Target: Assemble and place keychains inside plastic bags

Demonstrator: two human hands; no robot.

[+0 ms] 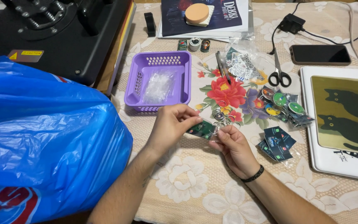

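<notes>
left hand (171, 126) fingers pinch a small green card (201, 129); right hand (233, 145) fingers grip a metal ring (214, 130) at its edge, near the loose rings (224, 115).

Bare tablecloth (187, 186) at lower centre gives open room between the forearms. The blue plastic bag (42, 137) blocks the left, the purple basket (158, 79) upper centre, and key rings (224, 114), packets (278, 143) and a tray (340, 124) crowd the right.

Cluttered table (187, 191): basket (158, 81), scissors (279, 74), phone (320, 54)
</notes>
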